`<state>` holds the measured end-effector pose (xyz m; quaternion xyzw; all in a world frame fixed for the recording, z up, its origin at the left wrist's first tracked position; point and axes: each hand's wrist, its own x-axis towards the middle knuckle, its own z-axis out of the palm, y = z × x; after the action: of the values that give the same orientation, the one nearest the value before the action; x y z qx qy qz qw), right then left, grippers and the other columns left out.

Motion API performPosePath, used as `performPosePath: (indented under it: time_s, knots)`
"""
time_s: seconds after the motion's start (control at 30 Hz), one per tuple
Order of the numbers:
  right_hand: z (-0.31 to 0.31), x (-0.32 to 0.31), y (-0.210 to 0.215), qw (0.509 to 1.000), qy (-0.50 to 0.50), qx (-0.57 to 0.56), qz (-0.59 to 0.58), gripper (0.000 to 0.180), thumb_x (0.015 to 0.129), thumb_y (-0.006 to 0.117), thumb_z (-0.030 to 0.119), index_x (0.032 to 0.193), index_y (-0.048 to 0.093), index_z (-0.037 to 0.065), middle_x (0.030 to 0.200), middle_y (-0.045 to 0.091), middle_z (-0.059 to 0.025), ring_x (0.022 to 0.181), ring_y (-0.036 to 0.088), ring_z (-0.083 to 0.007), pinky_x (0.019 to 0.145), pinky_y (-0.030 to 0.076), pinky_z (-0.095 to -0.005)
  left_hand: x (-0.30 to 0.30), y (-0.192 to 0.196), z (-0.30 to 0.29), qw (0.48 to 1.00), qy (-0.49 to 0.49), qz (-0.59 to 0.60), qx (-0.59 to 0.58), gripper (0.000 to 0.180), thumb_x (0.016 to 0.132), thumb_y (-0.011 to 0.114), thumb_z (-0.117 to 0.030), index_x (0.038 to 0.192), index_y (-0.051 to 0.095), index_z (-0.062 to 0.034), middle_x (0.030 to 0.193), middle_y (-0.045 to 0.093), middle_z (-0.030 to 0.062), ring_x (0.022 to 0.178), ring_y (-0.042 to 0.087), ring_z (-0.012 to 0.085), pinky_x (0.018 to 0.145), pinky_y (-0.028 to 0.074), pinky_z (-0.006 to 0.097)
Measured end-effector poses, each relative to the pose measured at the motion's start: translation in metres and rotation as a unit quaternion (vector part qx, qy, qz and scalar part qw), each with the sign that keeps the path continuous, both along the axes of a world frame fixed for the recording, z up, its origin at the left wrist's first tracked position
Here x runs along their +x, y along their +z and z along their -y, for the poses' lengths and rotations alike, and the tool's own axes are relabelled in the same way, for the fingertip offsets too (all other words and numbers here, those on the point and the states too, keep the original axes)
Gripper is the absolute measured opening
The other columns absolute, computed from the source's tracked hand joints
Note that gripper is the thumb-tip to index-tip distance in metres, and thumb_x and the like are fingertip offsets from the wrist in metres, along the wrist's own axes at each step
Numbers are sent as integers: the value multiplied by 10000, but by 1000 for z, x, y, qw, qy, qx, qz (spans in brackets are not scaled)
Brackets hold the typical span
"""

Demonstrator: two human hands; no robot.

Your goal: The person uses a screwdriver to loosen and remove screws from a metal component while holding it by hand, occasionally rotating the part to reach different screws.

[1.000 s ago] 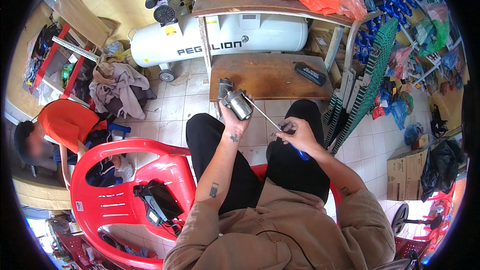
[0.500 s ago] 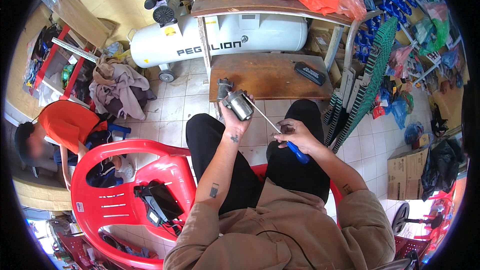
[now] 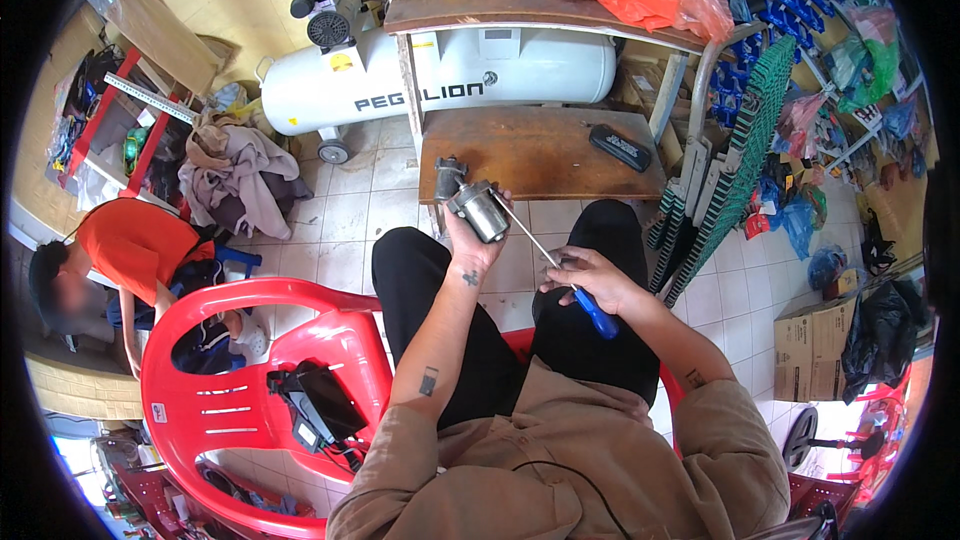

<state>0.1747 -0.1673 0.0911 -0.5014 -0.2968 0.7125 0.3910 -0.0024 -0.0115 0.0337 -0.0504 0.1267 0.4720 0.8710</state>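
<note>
Both hands are full: left hand [image 3: 468,245] grips a small motor [image 3: 478,210]; right hand [image 3: 590,280] aims a screwdriver [image 3: 560,270] toward ten o'clock into it.

you wear a tan short-sleeved shirt, black trousers, small dark tattoos on your left forearm, a thin black cable down your back.

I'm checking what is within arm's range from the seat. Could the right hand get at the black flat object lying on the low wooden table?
Probably yes, by leaning forward: the black flat object lies bare on the low wooden table just past the knees. But the right hand already grips a blue-handled screwdriver.
</note>
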Motion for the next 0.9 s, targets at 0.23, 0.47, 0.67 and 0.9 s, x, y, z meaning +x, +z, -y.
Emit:
performPosePath:
  time_s: [0.23, 0.47, 0.67, 0.9]
  knots:
    - [0, 1, -10, 997, -72, 16, 2, 384, 927, 668, 115, 1257, 536, -31, 961, 661, -137, 876, 698, -229, 788, 593, -347, 0, -1, -2, 1000, -6, -7, 1, 542, 902, 483, -530, 1013, 626, -20, 953, 651, 160, 887, 636, 343, 852, 551, 438]
    - [-2, 4, 5, 998, 0, -17, -52, 397, 977, 600, 179, 1320, 495, 8, 1007, 682, -141, 884, 686, -208, 698, 550, -312, -2, -5, -5, 1000, -11, 9, -6, 548, 905, 477, -524, 1014, 620, -6, 958, 650, 168, 905, 634, 343, 840, 555, 437]
    - [1, 1, -11, 1000, -15, 6, 26, 462, 897, 714, 163, 1289, 513, 23, 985, 644, -55, 820, 626, -144, 633, 519, -271, -1, 0, -2, 1000, -11, -14, 10, 549, 900, 473, -517, 1014, 623, -2, 962, 653, 177, 909, 633, 346, 832, 556, 430]
    - [-2, 3, -11, 998, -35, -34, -35, 436, 957, 638, 179, 1332, 483, 21, 1067, 680, -136, 842, 696, -193, 632, 532, -291, -1, 4, 1, 1000, -10, -12, 21, 551, 914, 448, -508, 1036, 623, 0, 961, 647, 177, 916, 625, 337, 830, 562, 410]
